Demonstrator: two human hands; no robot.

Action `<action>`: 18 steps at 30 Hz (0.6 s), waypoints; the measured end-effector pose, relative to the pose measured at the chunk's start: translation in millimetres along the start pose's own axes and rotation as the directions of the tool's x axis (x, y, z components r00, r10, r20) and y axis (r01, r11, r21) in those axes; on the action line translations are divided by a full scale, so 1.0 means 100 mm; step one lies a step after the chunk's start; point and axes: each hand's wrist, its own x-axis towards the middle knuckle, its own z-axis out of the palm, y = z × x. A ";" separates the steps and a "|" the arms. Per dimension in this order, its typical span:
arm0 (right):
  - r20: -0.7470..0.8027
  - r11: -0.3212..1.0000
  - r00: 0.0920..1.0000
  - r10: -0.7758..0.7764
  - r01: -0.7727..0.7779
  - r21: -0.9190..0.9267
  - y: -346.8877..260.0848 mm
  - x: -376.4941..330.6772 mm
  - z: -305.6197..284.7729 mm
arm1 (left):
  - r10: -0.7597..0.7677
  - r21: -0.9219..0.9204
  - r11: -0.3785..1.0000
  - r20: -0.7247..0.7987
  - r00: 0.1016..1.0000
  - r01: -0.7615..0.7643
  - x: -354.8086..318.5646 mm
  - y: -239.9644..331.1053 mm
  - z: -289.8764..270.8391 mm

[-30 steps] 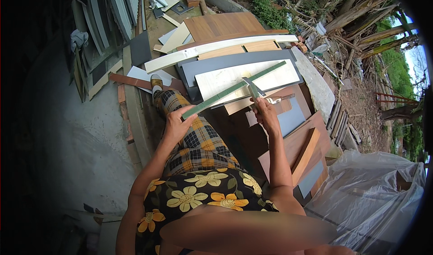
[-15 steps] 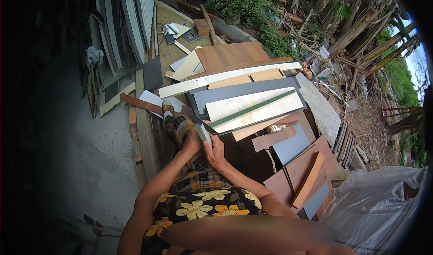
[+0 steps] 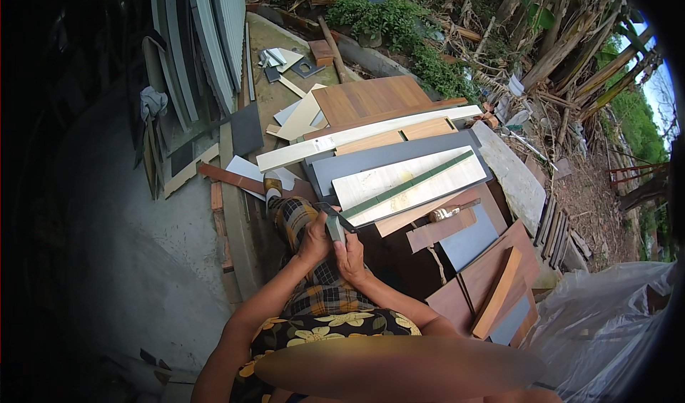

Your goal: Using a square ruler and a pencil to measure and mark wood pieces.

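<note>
In front of my lap, my two hands meet around a small pale grey-green block [image 3: 334, 229]. My left hand [image 3: 314, 243] is closed on the block's left side. Across its upper end slants a dark, narrow, blade-like strip [image 3: 347, 224]. My right hand [image 3: 349, 257] is closed at the strip's right end, its thumb against the lower part of the block. Fingers hide part of both pieces, so their exact kind is unclear. Just beyond my hands lies a whitish board [image 3: 399, 182] with a dark green stripe.
Stacked boards continue outward to a brown wood-grain panel [image 3: 371, 103]. At the right are a brush-like tool [image 3: 446, 213], an orange-brown wooden bar [image 3: 497, 292] and clear plastic sheeting [image 3: 606, 324]. Tall grey panels [image 3: 214, 39] lean at the left, above the concrete floor [image 3: 157, 246].
The whole view has shifted slightly, so the scene sits a little farther right and lower. Both hands stay together on the block and the dark strip, which have tilted a little.
</note>
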 end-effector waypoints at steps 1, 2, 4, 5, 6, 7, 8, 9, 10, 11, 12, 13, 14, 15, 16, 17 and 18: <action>0.006 1.000 1.000 0.001 -0.001 -0.001 0.01 0.00 0.00 | -0.017 0.005 1.000 0.013 1.000 0.017 -0.01 0.00 -0.01; 0.009 1.000 1.000 0.006 -0.006 0.000 0.02 -0.01 0.01 | -0.021 0.004 1.000 0.009 1.000 0.021 -0.01 0.00 -0.01; 0.016 1.000 1.000 0.012 -0.012 0.001 0.04 -0.02 0.01 | -0.004 0.018 1.000 0.010 1.000 0.004 0.01 -0.01 -0.01; 0.019 1.000 1.000 0.014 -0.014 0.005 0.05 -0.02 0.01 | -0.008 0.018 1.000 0.008 1.000 0.008 0.01 -0.01 -0.02; 0.021 1.000 1.000 0.015 -0.015 0.010 0.05 -0.03 0.01 | 0.000 0.021 1.000 0.005 1.000 0.000 0.01 0.00 -0.02; 0.026 1.000 1.000 0.017 -0.017 0.011 0.05 -0.02 0.01 | 0.006 0.024 1.000 0.003 1.000 -0.006 0.00 0.00 -0.02; 0.028 1.000 0.999 0.017 -0.017 0.015 0.04 -0.02 0.01 | 0.002 0.026 1.000 0.000 1.000 -0.002 0.00 0.01 -0.03; 0.030 1.000 0.999 0.017 -0.017 0.019 0.03 -0.01 0.01 | 0.004 0.028 1.000 0.000 1.000 -0.004 -0.01 0.02 -0.04; 0.030 1.000 0.999 0.021 -0.022 0.015 0.03 -0.01 0.00 | 0.005 0.024 1.000 0.004 1.000 -0.005 -0.01 0.03 -0.03; 0.027 0.999 0.999 0.032 -0.032 0.010 0.03 -0.02 -0.01 | 0.001 0.021 1.000 0.006 1.000 -0.001 0.01 0.03 -0.02; 0.023 0.999 0.999 0.043 -0.043 0.005 0.02 -0.02 -0.02 | 0.015 0.018 1.000 0.007 1.000 -0.016 0.02 0.03 -0.01; 0.026 0.999 0.999 0.043 -0.043 0.007 0.03 -0.02 -0.01 | 0.031 0.020 0.999 0.004 0.999 -0.032 0.02 0.03 -0.01; 0.020 0.999 0.999 0.031 -0.031 0.008 0.03 -0.02 -0.02 | 0.030 0.022 0.999 0.003 1.000 -0.030 0.01 0.03 -0.01; 0.014 1.000 1.000 0.019 -0.019 0.009 0.04 -0.02 -0.02 | 0.020 0.018 1.000 0.005 1.000 -0.020 0.00 0.03 -0.01; 0.013 1.000 1.000 0.021 -0.021 0.009 0.03 -0.01 -0.01 | 0.010 0.014 1.000 0.009 1.000 -0.011 0.00 0.02 -0.01; 0.009 1.000 1.000 0.013 -0.013 0.014 0.03 -0.01 -0.01 | 0.009 0.013 1.000 0.011 1.000 -0.009 0.00 0.02 0.00; 0.004 1.000 1.000 0.005 -0.005 0.017 0.03 -0.01 -0.01 | 0.023 0.018 1.000 0.001 1.000 -0.023 0.01 0.01 0.00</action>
